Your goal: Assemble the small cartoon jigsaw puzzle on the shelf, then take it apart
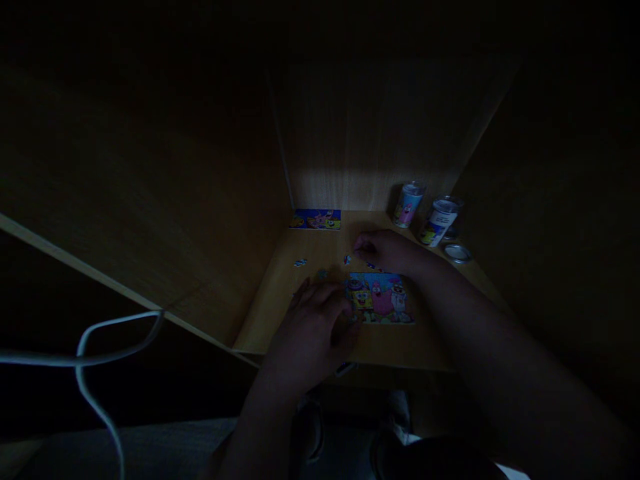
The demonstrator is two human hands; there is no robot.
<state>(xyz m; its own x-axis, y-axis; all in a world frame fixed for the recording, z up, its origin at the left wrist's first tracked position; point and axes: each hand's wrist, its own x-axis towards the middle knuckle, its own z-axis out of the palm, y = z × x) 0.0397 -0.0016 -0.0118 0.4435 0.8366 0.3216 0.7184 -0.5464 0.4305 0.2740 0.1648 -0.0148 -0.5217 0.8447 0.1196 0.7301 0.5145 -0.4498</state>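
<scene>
Dim wooden walls box in a small worktop (280, 313), lit only at the back, so much of what lies here is hard to make out. Near the front edge sits a cartoon puzzle (385, 301), flat and mostly put together.

The person's left hand (313, 327) lies palm down at the puzzle's left edge, fingers loosely curled and touching the board. It is too dark to tell whether it grips anything. The right hand (387, 252) reaches just beyond the far edge of the puzzle, its fingertips bent down among loose pieces (347, 259). Whether a piece is pinched there I cannot tell. More stray pieces (300, 263) lie apart to the left.

Against the back wall lies a flat picture (316, 219) in the same cartoon colours. At the back right stand two upright cans (409, 205), with a round lid (457, 253) lying just beside them. A white cable (90, 360) loops through the dark at the lower left, well off the worktop.
</scene>
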